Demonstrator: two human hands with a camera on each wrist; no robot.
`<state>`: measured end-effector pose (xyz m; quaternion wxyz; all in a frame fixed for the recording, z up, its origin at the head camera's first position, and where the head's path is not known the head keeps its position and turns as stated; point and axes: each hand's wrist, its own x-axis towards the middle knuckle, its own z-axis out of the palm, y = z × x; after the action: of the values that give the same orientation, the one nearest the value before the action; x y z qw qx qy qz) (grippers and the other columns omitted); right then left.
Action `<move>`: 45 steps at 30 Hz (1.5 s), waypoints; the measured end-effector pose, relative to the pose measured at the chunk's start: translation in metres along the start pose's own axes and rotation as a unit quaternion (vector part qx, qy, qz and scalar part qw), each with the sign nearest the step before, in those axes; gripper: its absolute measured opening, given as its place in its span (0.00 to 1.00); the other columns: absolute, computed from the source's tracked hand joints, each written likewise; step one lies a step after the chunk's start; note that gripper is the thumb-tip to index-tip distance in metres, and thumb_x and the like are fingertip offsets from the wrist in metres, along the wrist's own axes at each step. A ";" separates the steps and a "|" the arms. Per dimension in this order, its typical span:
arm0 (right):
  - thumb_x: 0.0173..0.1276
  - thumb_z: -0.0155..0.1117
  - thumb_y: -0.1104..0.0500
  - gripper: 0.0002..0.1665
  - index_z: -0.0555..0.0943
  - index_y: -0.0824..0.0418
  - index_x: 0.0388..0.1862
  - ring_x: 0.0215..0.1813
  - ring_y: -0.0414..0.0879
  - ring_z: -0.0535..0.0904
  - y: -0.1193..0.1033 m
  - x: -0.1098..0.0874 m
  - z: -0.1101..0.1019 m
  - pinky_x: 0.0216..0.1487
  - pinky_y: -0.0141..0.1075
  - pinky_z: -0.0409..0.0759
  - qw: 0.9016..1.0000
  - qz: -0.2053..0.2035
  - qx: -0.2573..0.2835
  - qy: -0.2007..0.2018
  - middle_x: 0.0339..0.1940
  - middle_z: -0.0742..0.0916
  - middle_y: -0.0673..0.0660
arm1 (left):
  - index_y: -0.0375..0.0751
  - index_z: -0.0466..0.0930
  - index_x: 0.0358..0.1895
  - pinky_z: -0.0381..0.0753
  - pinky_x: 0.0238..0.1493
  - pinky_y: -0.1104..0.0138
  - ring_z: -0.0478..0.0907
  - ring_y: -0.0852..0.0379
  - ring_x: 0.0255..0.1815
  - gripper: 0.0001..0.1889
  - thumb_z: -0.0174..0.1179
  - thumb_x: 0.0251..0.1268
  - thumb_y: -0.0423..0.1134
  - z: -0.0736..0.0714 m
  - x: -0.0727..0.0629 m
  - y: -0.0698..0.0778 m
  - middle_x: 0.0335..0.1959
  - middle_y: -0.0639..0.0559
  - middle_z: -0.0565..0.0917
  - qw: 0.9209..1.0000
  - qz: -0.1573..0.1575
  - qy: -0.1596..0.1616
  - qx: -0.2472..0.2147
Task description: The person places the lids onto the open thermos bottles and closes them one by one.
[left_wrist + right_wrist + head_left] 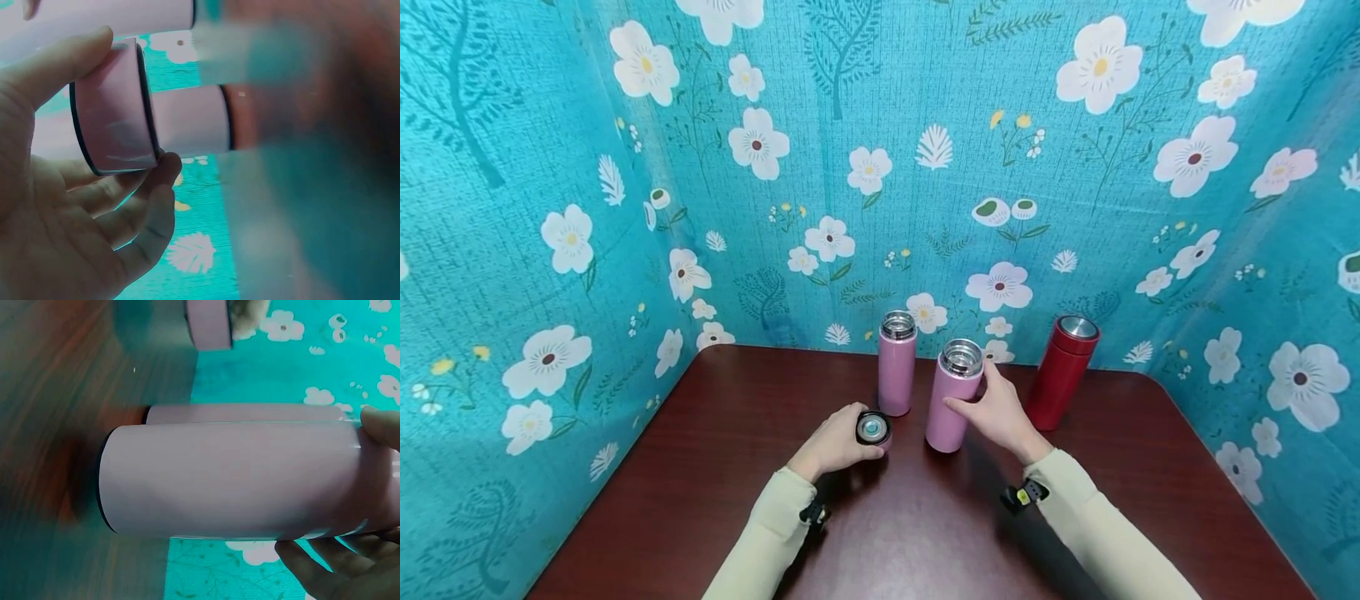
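My left hand [838, 443] grips a pink bottle lid [115, 109] between thumb and fingers. In the head view, the lid's black-rimmed, silvery inner side faces up, and it is held above the table. My right hand [997, 410] is curled round the upper part of a pink thermos bottle [953, 404]. Its steel mouth is uncovered. Whether its base touches the table I cannot tell. Just behind and to its left stands a second pink thermos bottle [897, 367], upright and also lidless, near my left hand.
A red thermos bottle [1063, 375] with a silver-topped lid stands to the right, beyond my right hand. The dark brown table [715, 467] meets a blue flowered cloth [865, 225] at the back and sides.
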<state>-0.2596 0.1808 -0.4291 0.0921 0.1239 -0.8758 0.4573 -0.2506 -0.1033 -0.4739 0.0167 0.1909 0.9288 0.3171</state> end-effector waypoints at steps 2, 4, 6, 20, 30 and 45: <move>0.51 0.74 0.41 0.47 0.62 0.53 0.65 0.54 0.53 0.77 -0.003 -0.008 -0.001 0.46 0.49 0.80 1.000 -0.003 0.004 -0.001 0.56 0.78 0.56 | 0.39 0.71 0.55 0.75 0.47 0.60 0.74 0.56 0.46 0.33 0.71 0.48 0.52 -0.004 -0.001 0.004 0.45 0.51 0.77 1.000 0.001 0.010 -0.010; 0.50 0.75 0.42 0.47 0.62 0.53 0.64 0.54 0.52 0.77 -0.006 -0.014 -0.001 0.45 0.47 0.80 1.000 -0.005 0.007 -0.004 0.56 0.78 0.55 | 0.40 0.71 0.55 0.75 0.47 0.61 0.74 0.56 0.46 0.33 0.71 0.48 0.52 -0.008 -0.003 0.009 0.45 0.51 0.77 0.999 0.006 0.020 -0.025; 0.50 0.75 0.42 0.47 0.62 0.53 0.63 0.53 0.52 0.77 -0.009 -0.020 -0.002 0.44 0.46 0.81 1.000 -0.005 0.010 -0.008 0.55 0.78 0.55 | 0.39 0.70 0.56 0.75 0.48 0.60 0.74 0.56 0.46 0.34 0.71 0.48 0.52 -0.014 -0.004 0.014 0.46 0.51 0.77 0.999 0.016 0.031 -0.036; 0.47 0.78 0.47 0.45 0.66 0.52 0.61 0.48 0.48 0.79 -0.011 -0.052 -0.001 0.40 0.36 0.82 0.999 -0.035 0.020 -0.013 0.52 0.80 0.52 | 0.43 0.64 0.61 0.75 0.48 0.63 0.75 0.60 0.47 0.39 0.73 0.46 0.50 -0.029 -0.003 0.032 0.51 0.52 0.76 0.989 0.020 0.064 -0.131; 0.48 0.78 0.47 0.42 0.68 0.51 0.60 0.49 0.45 0.79 -0.009 -0.063 0.005 0.42 0.32 0.80 0.997 -0.060 0.037 -0.024 0.51 0.81 0.50 | 0.46 0.67 0.57 0.76 0.48 0.62 0.75 0.61 0.47 0.33 0.73 0.47 0.46 -0.033 -0.008 0.036 0.48 0.56 0.76 0.978 0.055 0.099 -0.178; 0.50 0.77 0.54 0.41 0.67 0.54 0.62 0.50 0.48 0.79 -0.020 -0.068 0.009 0.44 0.39 0.80 0.996 -0.043 0.058 -0.044 0.52 0.81 0.52 | 0.44 0.67 0.63 0.75 0.47 0.63 0.71 0.60 0.49 0.36 0.73 0.48 0.44 -0.033 -0.008 0.040 0.51 0.56 0.74 0.968 0.087 0.120 -0.203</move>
<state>-0.1888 0.1719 -0.4371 0.0662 0.1865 -0.8449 0.4969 -0.2345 -0.0965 -0.4240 -0.0840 0.2244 0.8198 0.5201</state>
